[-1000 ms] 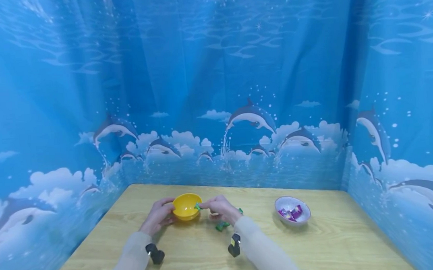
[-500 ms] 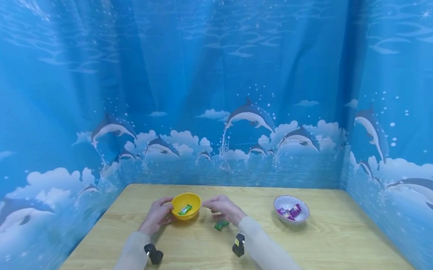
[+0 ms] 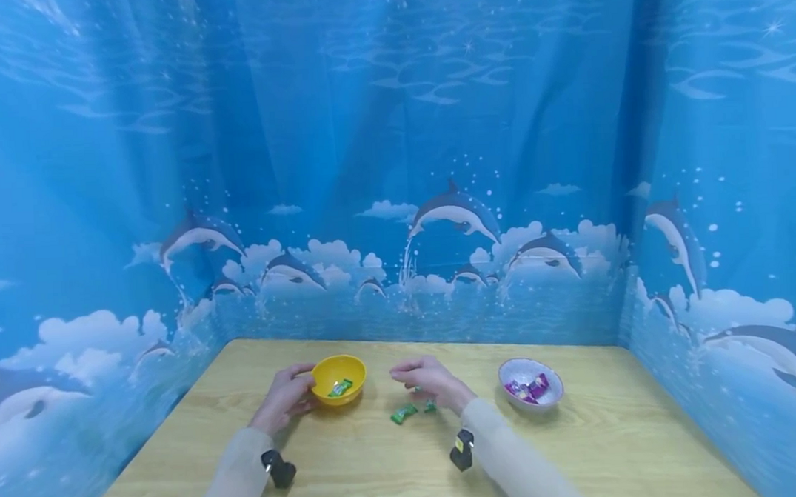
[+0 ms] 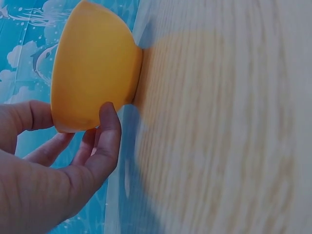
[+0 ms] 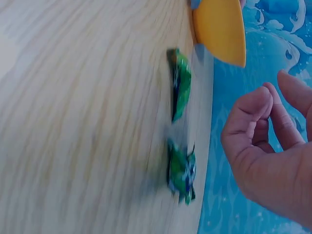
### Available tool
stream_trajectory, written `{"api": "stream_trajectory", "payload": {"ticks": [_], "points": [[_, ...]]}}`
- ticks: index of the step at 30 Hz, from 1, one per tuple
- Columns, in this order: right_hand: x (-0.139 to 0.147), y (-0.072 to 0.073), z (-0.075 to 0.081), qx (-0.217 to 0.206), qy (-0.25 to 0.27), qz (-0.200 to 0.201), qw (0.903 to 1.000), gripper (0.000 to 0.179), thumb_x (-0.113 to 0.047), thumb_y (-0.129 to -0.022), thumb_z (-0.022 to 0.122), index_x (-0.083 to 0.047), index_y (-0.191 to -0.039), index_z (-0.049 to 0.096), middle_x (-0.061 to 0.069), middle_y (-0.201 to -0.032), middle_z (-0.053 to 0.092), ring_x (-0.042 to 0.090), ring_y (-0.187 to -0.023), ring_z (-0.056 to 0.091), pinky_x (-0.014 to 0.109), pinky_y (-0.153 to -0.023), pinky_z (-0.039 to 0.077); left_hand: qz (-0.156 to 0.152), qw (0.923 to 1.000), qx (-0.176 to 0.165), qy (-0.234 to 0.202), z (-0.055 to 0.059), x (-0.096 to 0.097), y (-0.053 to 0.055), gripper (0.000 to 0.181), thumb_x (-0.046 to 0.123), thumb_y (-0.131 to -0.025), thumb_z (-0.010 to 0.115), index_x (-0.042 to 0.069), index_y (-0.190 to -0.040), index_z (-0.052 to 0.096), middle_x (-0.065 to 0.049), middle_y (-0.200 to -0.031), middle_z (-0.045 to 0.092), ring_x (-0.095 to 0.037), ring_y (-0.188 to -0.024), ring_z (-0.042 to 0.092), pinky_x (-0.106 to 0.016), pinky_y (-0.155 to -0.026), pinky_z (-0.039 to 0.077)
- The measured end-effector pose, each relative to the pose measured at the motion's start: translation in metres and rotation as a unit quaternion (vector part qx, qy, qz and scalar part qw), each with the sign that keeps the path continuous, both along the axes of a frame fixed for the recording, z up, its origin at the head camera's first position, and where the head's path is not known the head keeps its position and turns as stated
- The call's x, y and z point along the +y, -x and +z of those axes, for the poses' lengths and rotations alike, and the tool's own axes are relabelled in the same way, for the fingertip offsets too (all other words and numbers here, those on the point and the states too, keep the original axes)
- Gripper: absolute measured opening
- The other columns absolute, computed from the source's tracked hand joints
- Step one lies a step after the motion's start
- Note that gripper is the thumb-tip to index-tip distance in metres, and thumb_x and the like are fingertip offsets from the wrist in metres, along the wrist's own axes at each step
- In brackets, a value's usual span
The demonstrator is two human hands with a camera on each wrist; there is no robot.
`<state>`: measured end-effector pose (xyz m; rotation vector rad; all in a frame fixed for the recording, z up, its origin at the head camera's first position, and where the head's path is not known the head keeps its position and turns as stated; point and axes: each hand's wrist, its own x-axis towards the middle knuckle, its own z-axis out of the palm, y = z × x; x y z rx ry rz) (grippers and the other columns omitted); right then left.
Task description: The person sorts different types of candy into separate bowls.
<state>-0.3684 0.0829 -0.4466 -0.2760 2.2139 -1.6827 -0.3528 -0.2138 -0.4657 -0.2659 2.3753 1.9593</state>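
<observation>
A yellow bowl (image 3: 338,399) stands on the table, with a green-wrapped candy (image 3: 340,388) inside. My left hand (image 3: 287,398) holds the bowl at its left side; in the left wrist view the thumb is at the rim and the fingers touch the outer wall. To the right of the bowl, my right hand (image 3: 437,381) hovers over the table, fingers loosely bent and holding nothing. Below it lie a green candy (image 3: 403,413) and a second green candy (image 3: 430,406), partly hidden by the hand. The right wrist view shows both candies (image 5: 182,173) close up.
A pale bowl with a purple rim (image 3: 550,403) stands to the right on the wooden table (image 3: 354,473), holding several purple-wrapped candies (image 3: 528,389). A blue dolphin-print curtain (image 3: 341,169) hangs behind the table and along both sides.
The right hand let go of a green candy, which now lies in the yellow bowl. That hand has since drawn back to the right, over the loose candies. The left hand stays at the bowl.
</observation>
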Motion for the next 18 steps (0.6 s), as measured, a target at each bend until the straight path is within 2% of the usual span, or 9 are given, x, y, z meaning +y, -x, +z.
{"api": "stream_trajectory", "payload": {"ticks": [7, 13, 15, 16, 18], "points": [[0.025, 0.006, -0.004, 0.0, 0.017, -0.035, 0.9992, 0.043, -0.026, -0.092, 0.067, -0.002, -0.127, 0.063, 0.016, -0.133, 0.059, 0.038, -0.122, 0.051, 0.039, -0.088, 0.054, -0.006, 0.9998, 0.013, -0.015, -0.001, 0.0, -0.004, 0.052, 0.002, -0.088, 0.05, -0.002, -0.14, 0.046, -0.03, -0.134, 0.05, -0.029, -0.101, 0.062, -0.042, -0.082, 0.06], [0.041, 0.012, -0.007, 0.006, -0.003, -0.087, 0.9962, 0.038, -0.024, -0.09, 0.069, -0.004, -0.122, 0.066, 0.013, -0.128, 0.062, 0.034, -0.118, 0.054, 0.043, -0.093, 0.052, -0.006, 0.9996, 0.016, -0.024, 0.001, 0.001, -0.005, 0.053, 0.001, -0.087, 0.049, -0.003, -0.14, 0.045, -0.031, -0.133, 0.05, -0.028, -0.099, 0.063, -0.042, -0.082, 0.06], [0.046, 0.015, -0.009, 0.008, -0.009, -0.094, 0.9955, 0.036, -0.022, -0.09, 0.068, -0.003, -0.121, 0.066, 0.011, -0.12, 0.066, 0.026, -0.099, 0.06, 0.037, -0.082, 0.053, -0.008, 0.9996, 0.014, -0.024, 0.002, 0.002, -0.004, 0.053, 0.002, -0.088, 0.049, -0.003, -0.141, 0.044, -0.031, -0.134, 0.049, -0.029, -0.102, 0.062, -0.042, -0.083, 0.059], [0.048, 0.016, -0.01, 0.008, -0.012, -0.097, 0.9952, 0.034, -0.021, -0.09, 0.068, -0.003, -0.119, 0.067, 0.01, -0.11, 0.068, 0.02, -0.085, 0.06, 0.032, -0.074, 0.052, -0.008, 0.9996, 0.013, -0.025, 0.002, 0.003, -0.003, 0.053, 0.002, -0.088, 0.049, -0.003, -0.141, 0.044, -0.031, -0.134, 0.049, -0.03, -0.103, 0.062, -0.042, -0.083, 0.059], [0.053, 0.019, -0.013, 0.012, -0.017, -0.104, 0.9944, 0.031, -0.018, -0.089, 0.068, -0.003, -0.116, 0.068, 0.006, -0.095, 0.069, 0.011, -0.063, 0.052, 0.024, -0.06, 0.046, -0.009, 0.9996, 0.012, -0.025, 0.003, 0.004, -0.002, 0.054, 0.001, -0.088, 0.049, -0.003, -0.142, 0.044, -0.031, -0.136, 0.048, -0.032, -0.106, 0.061, -0.042, -0.084, 0.059]]}}
